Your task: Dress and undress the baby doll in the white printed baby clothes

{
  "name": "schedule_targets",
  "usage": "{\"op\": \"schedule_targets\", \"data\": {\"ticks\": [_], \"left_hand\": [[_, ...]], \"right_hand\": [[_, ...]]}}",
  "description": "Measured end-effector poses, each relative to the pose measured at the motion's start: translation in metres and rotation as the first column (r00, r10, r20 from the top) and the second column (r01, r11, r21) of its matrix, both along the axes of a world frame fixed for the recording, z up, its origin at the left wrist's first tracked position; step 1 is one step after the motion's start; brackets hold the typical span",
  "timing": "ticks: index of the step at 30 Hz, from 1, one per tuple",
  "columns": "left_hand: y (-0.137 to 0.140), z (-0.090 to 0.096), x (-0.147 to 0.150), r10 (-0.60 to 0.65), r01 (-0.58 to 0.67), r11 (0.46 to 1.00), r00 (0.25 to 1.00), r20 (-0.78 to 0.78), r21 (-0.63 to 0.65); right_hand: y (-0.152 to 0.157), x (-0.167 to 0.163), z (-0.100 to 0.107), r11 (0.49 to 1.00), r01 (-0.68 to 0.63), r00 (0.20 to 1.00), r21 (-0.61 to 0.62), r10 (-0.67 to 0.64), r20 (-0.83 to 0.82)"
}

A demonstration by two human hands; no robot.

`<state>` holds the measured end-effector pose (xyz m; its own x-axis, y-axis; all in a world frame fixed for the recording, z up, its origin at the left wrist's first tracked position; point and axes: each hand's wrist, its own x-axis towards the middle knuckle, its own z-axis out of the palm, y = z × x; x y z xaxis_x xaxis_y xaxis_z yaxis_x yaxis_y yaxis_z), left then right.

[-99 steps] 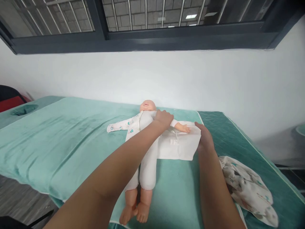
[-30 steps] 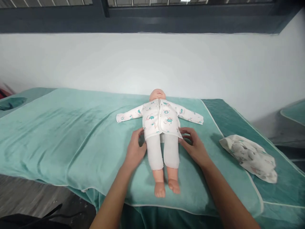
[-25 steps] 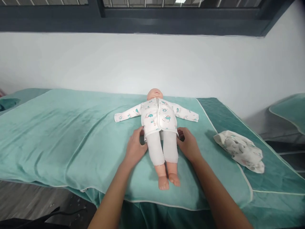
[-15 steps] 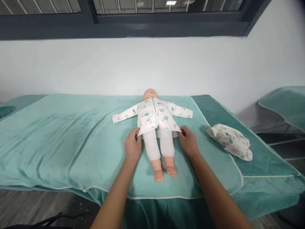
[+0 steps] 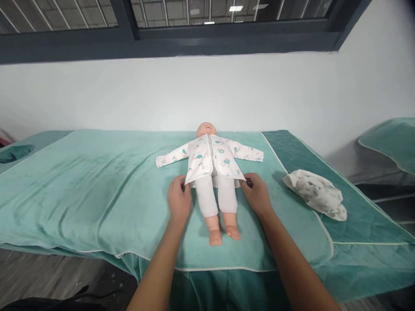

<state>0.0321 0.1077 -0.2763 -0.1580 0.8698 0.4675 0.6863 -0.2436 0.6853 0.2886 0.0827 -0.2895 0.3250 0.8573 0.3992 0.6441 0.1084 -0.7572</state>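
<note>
A baby doll point(image 5: 206, 128) lies on its back, head toward the wall and bare feet toward me. It wears a white baby jacket point(image 5: 199, 160) with small green and red prints, its sleeves spread out to both sides. The two front panels meet down the middle, parting a little at the hem. White cloth covers the doll's legs. My left hand point(image 5: 179, 198) pinches the jacket's lower left corner. At the lower right corner, my right hand point(image 5: 256, 194) grips the hem between thumb and fingers.
A crumpled white printed cloth point(image 5: 316, 194) lies right of the doll. Green covers point(image 5: 97, 185) spread over the bed, its front edge close to me. Behind it stand a white wall point(image 5: 162, 90) and a dark window frame point(image 5: 227, 41). Another green-covered surface point(image 5: 389, 140) is at right.
Both hands keep hold of the jacket's hem corners. The left corner has shifted slightly outward and down. The camera view has moved a little; the doll stays in place.
</note>
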Motion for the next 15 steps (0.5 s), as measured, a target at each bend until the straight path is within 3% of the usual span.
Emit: {"op": "schedule_targets", "data": {"ticks": [5, 15], "left_hand": [[0.0001, -0.0026, 0.0012, -0.094, 0.116, 0.97, 0.989, -0.111, 0.213], [-0.0017, -0.0049, -0.0015, -0.172, 0.198, 0.942, 0.978, -0.12, 0.269]], "right_hand": [[-0.0003, -0.0015, -0.0004, 0.996, -0.076, 0.996, 0.047, 0.078, -0.035], [-0.0013, 0.0, -0.0018, 0.983, -0.137, 0.986, 0.124, 0.147, -0.073]]}}
